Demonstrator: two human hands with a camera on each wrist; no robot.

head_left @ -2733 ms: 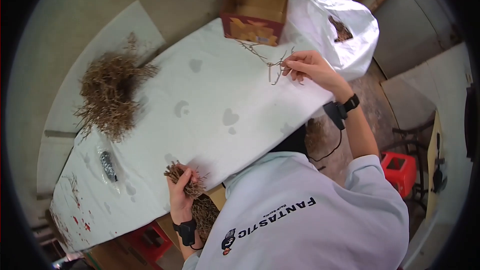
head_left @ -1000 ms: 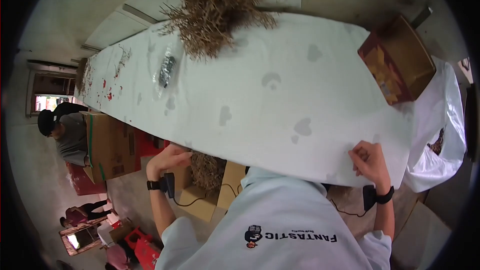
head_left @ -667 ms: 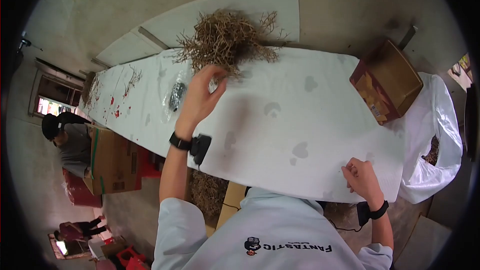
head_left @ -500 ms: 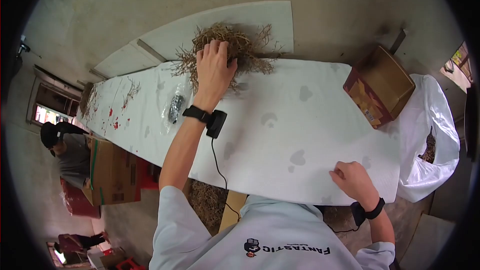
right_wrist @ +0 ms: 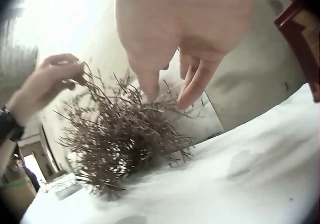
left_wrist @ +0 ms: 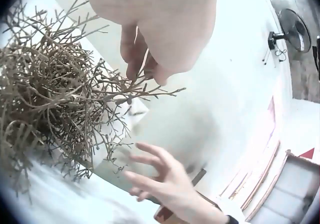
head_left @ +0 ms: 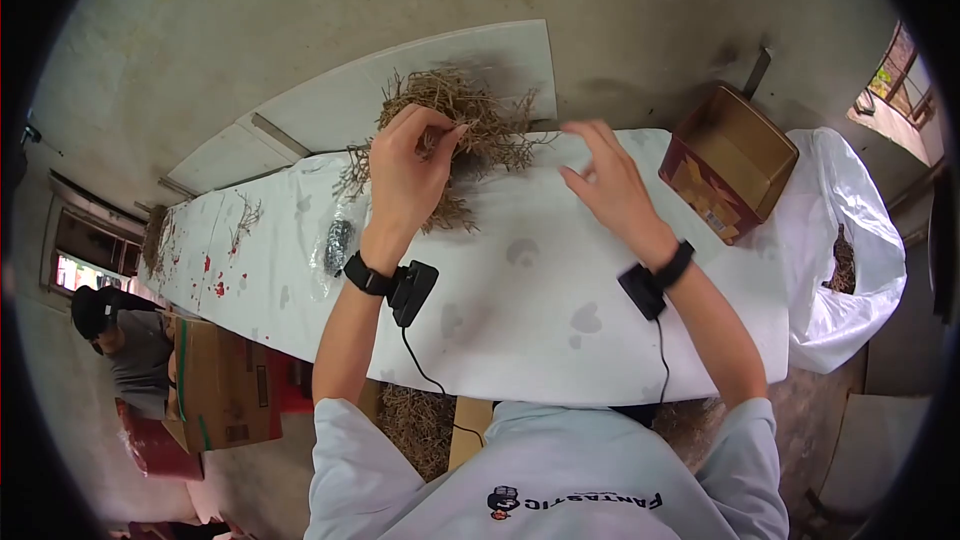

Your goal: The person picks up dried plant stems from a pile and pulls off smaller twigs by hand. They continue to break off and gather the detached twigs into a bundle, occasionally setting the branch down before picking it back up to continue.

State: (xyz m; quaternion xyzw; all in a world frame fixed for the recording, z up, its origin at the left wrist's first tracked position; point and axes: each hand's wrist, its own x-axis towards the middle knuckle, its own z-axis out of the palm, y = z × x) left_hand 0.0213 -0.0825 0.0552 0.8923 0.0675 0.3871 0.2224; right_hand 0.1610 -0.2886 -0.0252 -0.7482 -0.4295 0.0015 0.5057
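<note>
A tangled heap of dry brown twigs [head_left: 455, 90] lies at the table's far edge against a pale board. My left hand [head_left: 408, 172] is at its front, and in the left wrist view the thumb and fingers pinch a forked twig [left_wrist: 159, 91] that joins the tangle. To the right of the heap my right hand [head_left: 615, 188] hovers with fingers spread and nothing in them. In the right wrist view its fingertips [right_wrist: 186, 100] overlap the upper right of the heap. Loose sprigs [head_left: 450, 212] stick out below the heap on the cloth.
The white tablecloth [head_left: 520, 340] carries a clear plastic packet [head_left: 338, 245] and red flecks [head_left: 207, 262]. A tilted open carton [head_left: 700, 190] and a white plastic bag [head_left: 850, 325] stand right. Below the near edge are more twigs [head_left: 415, 430]. Another person [head_left: 140, 360] holds a cardboard box [head_left: 230, 380].
Earlier my left hand gripped a twig bundle near me and my right held a sprig; both were let go. The left hand has reached to the heap and pinched a twig; the right moved forward.
</note>
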